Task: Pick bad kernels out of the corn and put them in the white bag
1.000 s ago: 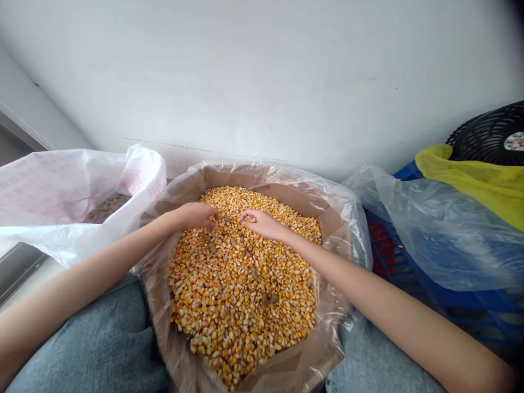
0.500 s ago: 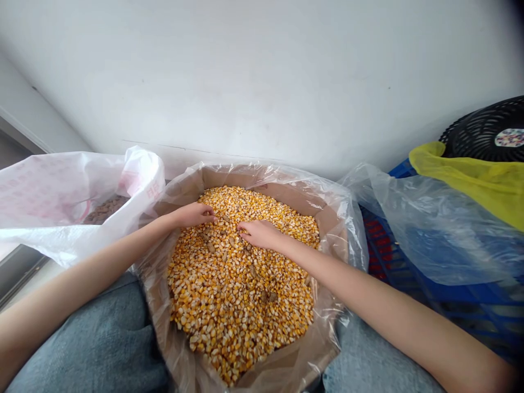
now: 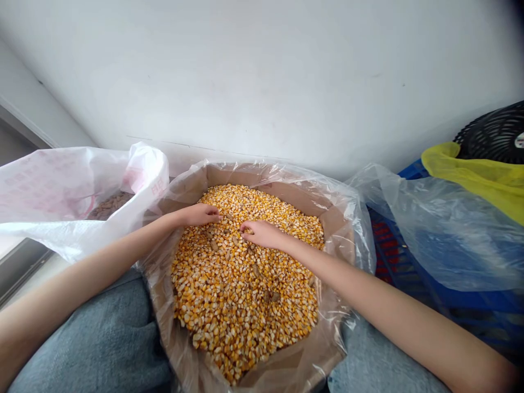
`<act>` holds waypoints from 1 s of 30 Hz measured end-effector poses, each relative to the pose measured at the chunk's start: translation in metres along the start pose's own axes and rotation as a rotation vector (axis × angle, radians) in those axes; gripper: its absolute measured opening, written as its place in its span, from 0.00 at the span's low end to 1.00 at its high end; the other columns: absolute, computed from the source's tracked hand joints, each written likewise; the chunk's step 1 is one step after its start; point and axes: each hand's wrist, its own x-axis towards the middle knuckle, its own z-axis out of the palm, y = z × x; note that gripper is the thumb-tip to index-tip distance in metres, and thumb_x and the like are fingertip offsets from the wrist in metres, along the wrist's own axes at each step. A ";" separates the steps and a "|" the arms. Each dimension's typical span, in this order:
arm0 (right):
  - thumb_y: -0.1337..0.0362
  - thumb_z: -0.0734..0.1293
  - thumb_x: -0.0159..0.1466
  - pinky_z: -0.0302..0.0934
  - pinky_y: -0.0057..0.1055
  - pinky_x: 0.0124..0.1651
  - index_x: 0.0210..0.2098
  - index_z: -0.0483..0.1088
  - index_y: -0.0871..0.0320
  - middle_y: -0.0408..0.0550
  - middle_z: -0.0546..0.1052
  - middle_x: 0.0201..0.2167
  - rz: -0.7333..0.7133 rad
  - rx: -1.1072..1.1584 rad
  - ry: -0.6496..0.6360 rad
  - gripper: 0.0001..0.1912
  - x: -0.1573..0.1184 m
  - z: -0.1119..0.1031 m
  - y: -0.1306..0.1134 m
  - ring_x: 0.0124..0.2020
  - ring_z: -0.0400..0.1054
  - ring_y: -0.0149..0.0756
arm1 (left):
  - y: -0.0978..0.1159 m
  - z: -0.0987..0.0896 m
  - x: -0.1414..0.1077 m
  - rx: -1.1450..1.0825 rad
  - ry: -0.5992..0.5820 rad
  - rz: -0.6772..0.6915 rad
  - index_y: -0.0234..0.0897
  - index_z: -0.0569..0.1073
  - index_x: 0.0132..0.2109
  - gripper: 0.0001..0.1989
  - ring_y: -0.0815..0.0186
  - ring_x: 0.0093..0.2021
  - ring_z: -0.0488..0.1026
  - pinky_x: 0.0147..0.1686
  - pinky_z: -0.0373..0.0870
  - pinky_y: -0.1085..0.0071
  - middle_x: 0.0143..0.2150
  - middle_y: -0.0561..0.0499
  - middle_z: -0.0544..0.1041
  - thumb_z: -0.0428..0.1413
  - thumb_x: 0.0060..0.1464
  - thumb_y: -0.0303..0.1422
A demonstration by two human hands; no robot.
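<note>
Currently catalogued: left hand (image 3: 200,215), half curled, resting on dried corn kernels (image 3: 245,297), hold unclear; right hand (image 3: 264,234), fingers bunched among the kernels, hold unclear. Kernels lie heaped inside a cardboard box (image 3: 305,196) lined with clear plastic (image 3: 352,218). Adjacent: white woven sack (image 3: 61,202), left; blue plastic crate (image 3: 388,245), right.
</note>
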 end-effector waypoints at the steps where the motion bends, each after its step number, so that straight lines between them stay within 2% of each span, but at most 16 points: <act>1: 0.62 0.59 0.55 0.55 0.28 0.35 0.37 0.67 0.55 0.46 0.73 0.34 0.011 -0.044 0.002 0.12 -0.001 0.002 -0.002 0.33 0.65 0.34 | 0.000 0.000 0.000 -0.001 0.001 0.000 0.35 0.67 0.31 0.19 0.69 0.30 0.65 0.30 0.58 0.77 0.28 0.54 0.70 0.41 0.49 0.46; 5: 0.62 0.59 0.54 0.54 0.27 0.32 0.35 0.67 0.55 0.45 0.72 0.31 0.012 -0.039 0.036 0.10 -0.002 0.005 -0.007 0.31 0.64 0.33 | 0.000 -0.001 0.000 -0.027 0.015 0.005 0.35 0.67 0.30 0.20 0.70 0.29 0.63 0.29 0.57 0.77 0.27 0.55 0.69 0.41 0.49 0.46; 9: 0.62 0.61 0.53 0.52 0.24 0.30 0.30 0.67 0.57 0.43 0.70 0.27 0.028 0.204 0.089 0.08 0.002 0.002 -0.003 0.27 0.62 0.28 | 0.001 -0.002 0.001 -0.111 0.057 -0.002 0.34 0.66 0.27 0.20 0.70 0.28 0.61 0.29 0.57 0.76 0.25 0.55 0.66 0.42 0.48 0.47; 11: 0.60 0.61 0.52 0.50 0.22 0.24 0.30 0.66 0.58 0.40 0.66 0.20 0.081 0.422 0.080 0.09 0.003 -0.001 0.001 0.21 0.58 0.25 | 0.003 -0.001 0.000 -0.187 0.053 -0.028 0.34 0.65 0.27 0.20 0.71 0.25 0.60 0.27 0.57 0.76 0.22 0.55 0.64 0.42 0.47 0.47; 14: 0.58 0.62 0.51 0.41 0.20 0.16 0.29 0.62 0.58 0.35 0.57 0.15 0.188 0.878 0.006 0.10 0.004 -0.005 0.006 0.14 0.48 0.21 | 0.006 0.000 -0.001 -0.365 -0.017 -0.094 0.35 0.63 0.26 0.19 0.73 0.20 0.56 0.21 0.56 0.75 0.19 0.56 0.60 0.41 0.48 0.46; 17: 0.60 0.63 0.50 0.37 0.20 0.14 0.24 0.58 0.59 0.35 0.57 0.16 0.211 1.278 -0.051 0.09 0.004 -0.006 0.009 0.13 0.48 0.20 | 0.007 0.003 -0.002 -0.525 -0.092 -0.124 0.36 0.62 0.25 0.17 0.74 0.17 0.54 0.16 0.53 0.76 0.19 0.56 0.59 0.40 0.48 0.45; 19: 0.62 0.62 0.50 0.38 0.19 0.14 0.22 0.57 0.60 0.36 0.59 0.17 0.235 1.435 -0.075 0.09 0.004 -0.006 0.009 0.14 0.50 0.20 | 0.005 0.004 -0.001 -0.584 -0.128 -0.115 0.35 0.62 0.26 0.17 0.74 0.17 0.54 0.15 0.52 0.76 0.19 0.55 0.60 0.41 0.49 0.44; 25: 0.64 0.60 0.52 0.41 0.19 0.13 0.23 0.59 0.62 0.40 0.66 0.18 0.277 1.641 -0.117 0.06 0.004 -0.003 0.007 0.14 0.53 0.20 | 0.000 0.005 0.000 -0.651 -0.176 -0.086 0.34 0.63 0.27 0.18 0.75 0.17 0.54 0.14 0.51 0.78 0.20 0.55 0.60 0.42 0.48 0.46; 30: 0.65 0.58 0.54 0.48 0.19 0.13 0.24 0.62 0.63 0.45 0.71 0.20 0.341 1.665 -0.133 0.07 0.005 -0.003 0.005 0.16 0.59 0.23 | 0.002 0.003 -0.002 -0.604 -0.107 -0.093 0.34 0.61 0.26 0.20 0.76 0.16 0.52 0.14 0.50 0.78 0.20 0.56 0.57 0.42 0.47 0.49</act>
